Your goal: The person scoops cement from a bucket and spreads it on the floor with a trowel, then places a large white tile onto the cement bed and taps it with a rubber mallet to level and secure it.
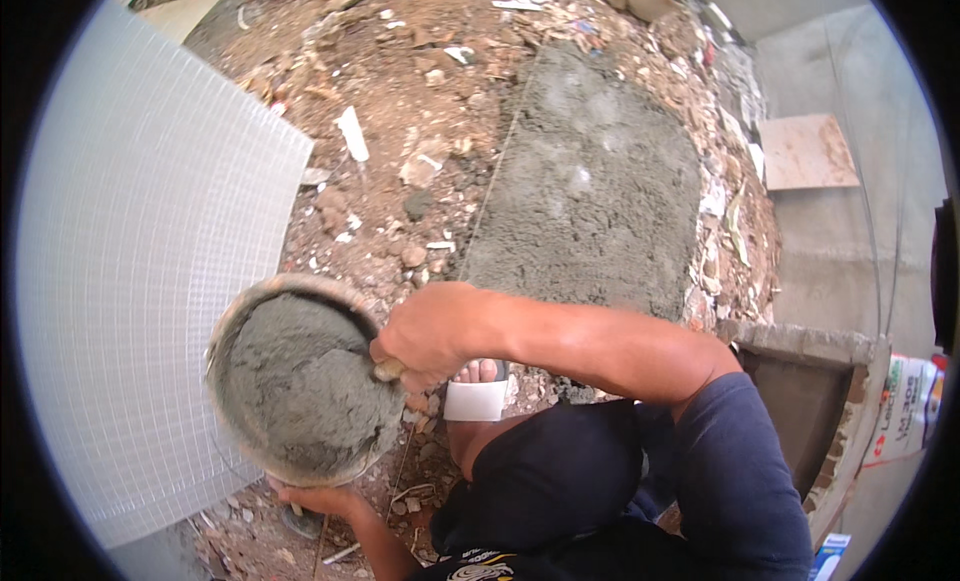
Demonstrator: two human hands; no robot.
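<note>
A round bucket [222, 428] full of wet grey mortar [305, 376] is tilted toward me at the left. My right hand [430, 333] is closed round a pale wooden tool handle [391, 368] at the bucket's right rim; the working end of that tool is hidden. Against the near lower side of the bucket, my left hand [325, 498] grips it from below, with some fingers out of sight behind it. Beyond my right forearm lies a long patch of rough wet mortar [590, 171] on the ground.
A white gridded panel [160, 251] stands close on the left. Rubble and dirt [400, 111] surround the mortar patch, with a string [497, 171] along its left edge. At the right are a brick-edged pit [790, 411], a tile [808, 153] and a printed bag [905, 406]. My sandalled foot [475, 396] is near the bucket.
</note>
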